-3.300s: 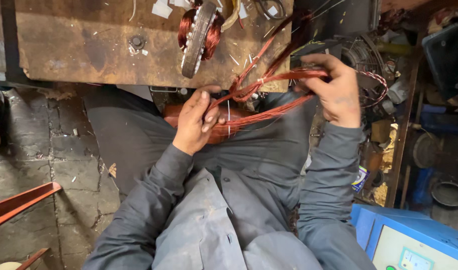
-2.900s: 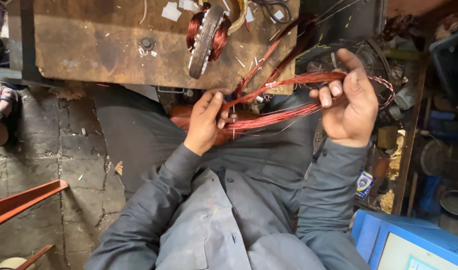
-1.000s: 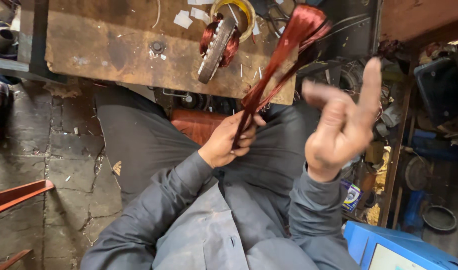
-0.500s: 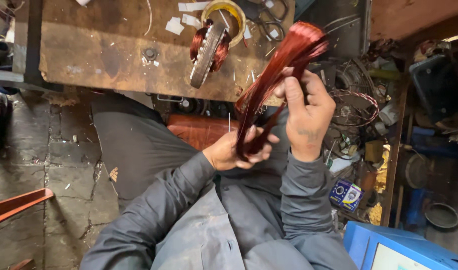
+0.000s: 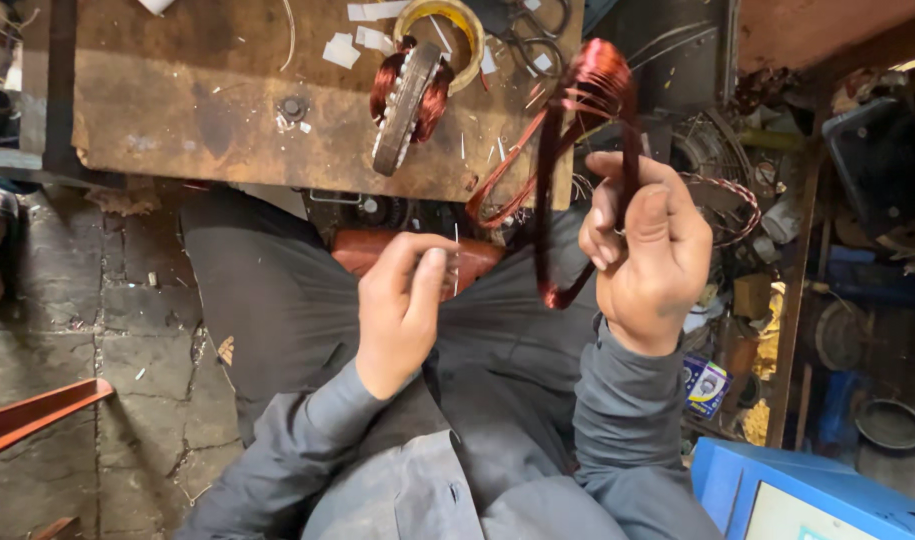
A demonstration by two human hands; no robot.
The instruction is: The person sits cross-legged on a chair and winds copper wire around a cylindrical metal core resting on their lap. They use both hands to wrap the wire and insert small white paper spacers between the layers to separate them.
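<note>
Copper coil (image 5: 577, 170) gripped by right hand (image 5: 645, 255) | left hand (image 5: 405, 305) pinched (contents unclear) | blue-white box (image 5: 704, 384) lower right

Both hands (image 5: 402, 310) (image 5: 645, 255) raised, fingers curled

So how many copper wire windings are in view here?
2 clearly: a loose copper coil gripped in the right hand, and a wound stator standing on the wooden bench. Clutter at right may hide more.
</note>
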